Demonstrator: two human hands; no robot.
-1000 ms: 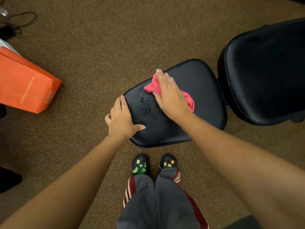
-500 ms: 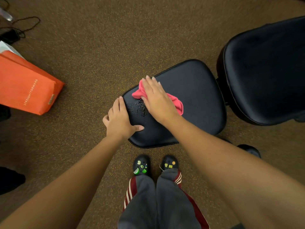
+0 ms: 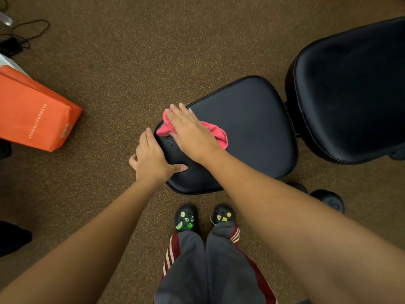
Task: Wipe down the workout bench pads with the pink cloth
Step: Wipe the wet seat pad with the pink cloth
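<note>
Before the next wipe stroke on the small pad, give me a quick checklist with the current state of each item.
1. Pink cloth under the right hand, flat on the small pad: ok.
2. Left hand bracing the pad's near-left edge: ok.
3. Wet speckled patch between the hands wiped away: not ok, part of it shows.
4. Cloth within the pad: not ok, its left corner reaches the pad's edge.
5. Large pad on the right wiped: cannot tell.
6. Feet clear of the pad: ok.
</note>
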